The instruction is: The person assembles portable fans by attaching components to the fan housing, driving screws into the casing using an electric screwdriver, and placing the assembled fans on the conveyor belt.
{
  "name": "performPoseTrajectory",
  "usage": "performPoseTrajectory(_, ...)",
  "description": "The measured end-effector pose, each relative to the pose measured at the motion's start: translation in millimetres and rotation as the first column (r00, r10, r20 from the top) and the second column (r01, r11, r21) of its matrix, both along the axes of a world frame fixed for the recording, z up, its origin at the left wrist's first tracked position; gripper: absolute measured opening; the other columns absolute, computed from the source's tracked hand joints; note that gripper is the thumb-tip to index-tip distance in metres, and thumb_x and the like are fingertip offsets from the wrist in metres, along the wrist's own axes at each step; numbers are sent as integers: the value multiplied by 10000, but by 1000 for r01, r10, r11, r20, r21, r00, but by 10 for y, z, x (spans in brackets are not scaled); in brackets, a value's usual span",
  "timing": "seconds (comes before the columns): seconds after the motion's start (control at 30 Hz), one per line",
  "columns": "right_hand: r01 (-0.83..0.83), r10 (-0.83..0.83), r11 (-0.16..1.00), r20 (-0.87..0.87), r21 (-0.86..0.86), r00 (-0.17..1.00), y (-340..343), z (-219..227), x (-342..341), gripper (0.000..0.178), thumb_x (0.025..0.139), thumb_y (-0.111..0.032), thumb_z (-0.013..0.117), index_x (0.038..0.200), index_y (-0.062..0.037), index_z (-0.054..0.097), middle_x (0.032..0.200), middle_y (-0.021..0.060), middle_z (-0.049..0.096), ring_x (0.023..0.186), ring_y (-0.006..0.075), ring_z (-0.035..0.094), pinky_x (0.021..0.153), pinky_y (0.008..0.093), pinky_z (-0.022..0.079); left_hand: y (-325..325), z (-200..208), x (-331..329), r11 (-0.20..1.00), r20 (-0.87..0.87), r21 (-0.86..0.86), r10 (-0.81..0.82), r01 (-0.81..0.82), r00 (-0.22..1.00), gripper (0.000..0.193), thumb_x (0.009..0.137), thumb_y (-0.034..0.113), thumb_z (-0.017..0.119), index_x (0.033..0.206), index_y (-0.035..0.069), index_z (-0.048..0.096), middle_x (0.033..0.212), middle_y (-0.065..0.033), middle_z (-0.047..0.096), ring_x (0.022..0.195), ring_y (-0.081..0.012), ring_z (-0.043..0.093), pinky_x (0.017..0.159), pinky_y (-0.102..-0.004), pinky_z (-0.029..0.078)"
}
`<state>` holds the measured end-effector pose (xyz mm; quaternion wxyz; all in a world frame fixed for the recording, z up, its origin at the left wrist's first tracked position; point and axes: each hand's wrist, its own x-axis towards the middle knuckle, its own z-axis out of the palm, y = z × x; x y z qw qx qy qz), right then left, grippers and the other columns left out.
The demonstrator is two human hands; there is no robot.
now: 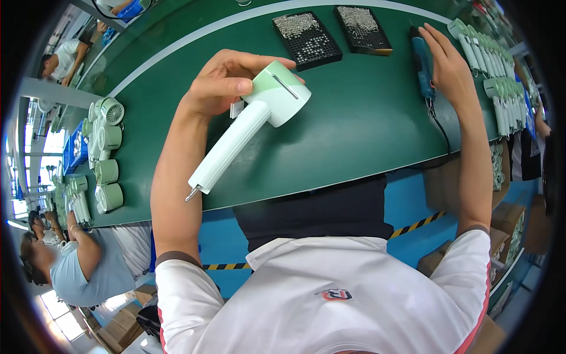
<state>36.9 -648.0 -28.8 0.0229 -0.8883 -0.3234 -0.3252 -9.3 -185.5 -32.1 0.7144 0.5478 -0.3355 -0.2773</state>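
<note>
Green desk (354, 135), factory line behind. Left hand (221, 85) has its grip closed around a pale green handheld gadget (250, 124); right hand (448, 65) rests open on a blue screwdriver (422, 65) near the far edge.

Pale green handheld device (247, 127) held tilted above green table.

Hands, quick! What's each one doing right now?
Left hand: closed around the head of a pale green handheld device.
Right hand: open, fingers spread, resting on a blue electric screwdriver on the table.

Left grip (221, 82) closed, right (449, 65) outstretched.
</note>
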Motion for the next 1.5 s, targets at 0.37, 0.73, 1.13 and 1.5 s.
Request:
performPoseTrajectory(0.37, -493, 520, 785, 32, 375, 853, 2065, 86, -1684, 590, 731, -185, 877, 1285, -108, 691, 1238, 214, 661, 714, 259, 671, 576, 312, 535, -174, 92, -202, 889, -56, 276, 395, -366, 917, 520, 848, 240, 798, 1231, -98, 703, 1012, -152, 761, 864, -178, 717, 739, -274, 575)
performPoseTrajectory(0.73, -97, 645, 86, 19, 992, 764, 1456, 101, -1297, 442, 1058, -173, 570, 1405, 77, 459, 1303, 315, 613, 867, 302, 737, 703, 425, 658, -397, 240, -386, 868, 56, 73, 488, -491, 871, 773, 1042, 586, 466, 1295, -121, 647, 1194, -218, 704, 1011, -267, 678, 748, -376, 596)
performPoseTrajectory(1.13, -36, 668, -67, 71, 997, 741, 1320, -47, -1300, 390, 1033, -75, 563, 1390, 60, 482, 1322, 344, 611, 900, 322, 738, 738, 460, 660, -426, 84, -363, 919, -52, -124, 370, -374, 928, 672, 1109, 465, 379, 1378, -118, 577, 1359, -262, 621, 1223, -380, 630, 869, -476, 613)
performPoseTrajectory(1.5, 76, 548, 412, -314, 908, 775, 742, 125, -1347, 513, 807, 66, 833, 1297, 32, 683, 1278, 137, 709, 1126, 163, 680, 931, 285, 577, -528, -83, -391, 909, 201, -156, 412, -387, 888, 907, 967, 674, 529, 1457, -89, 515, 1534, -243, 486, 1419, -378, 476, 1039, -503, 518)
